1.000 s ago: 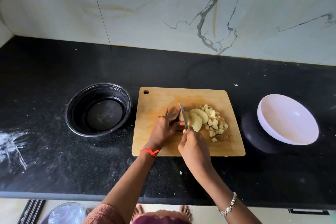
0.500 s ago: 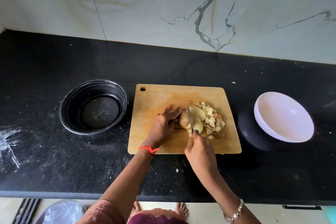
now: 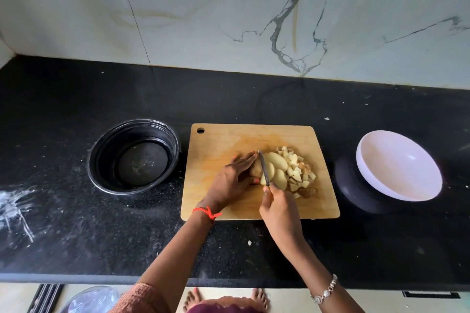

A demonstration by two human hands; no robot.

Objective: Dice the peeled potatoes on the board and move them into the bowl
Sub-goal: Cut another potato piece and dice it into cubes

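The potato [image 3: 255, 170] sits mid-board [image 3: 221, 142], slices [image 3: 277, 166] and diced bits [image 3: 296, 173] piled just right of it. The left hand [image 3: 229, 181] pins it with fingers and thumb, and the right hand [image 3: 279, 208] has its fingers wrapped round the knife [image 3: 264, 169], blade between potato and slices. The white bowl [image 3: 396, 168] sits off right on the worktop [image 3: 254, 101].

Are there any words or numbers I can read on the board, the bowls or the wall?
None. The cutting board, white bowl, black bowl, knife and marble wall carry no words, numbers or signs; the wall shows only grey veins.
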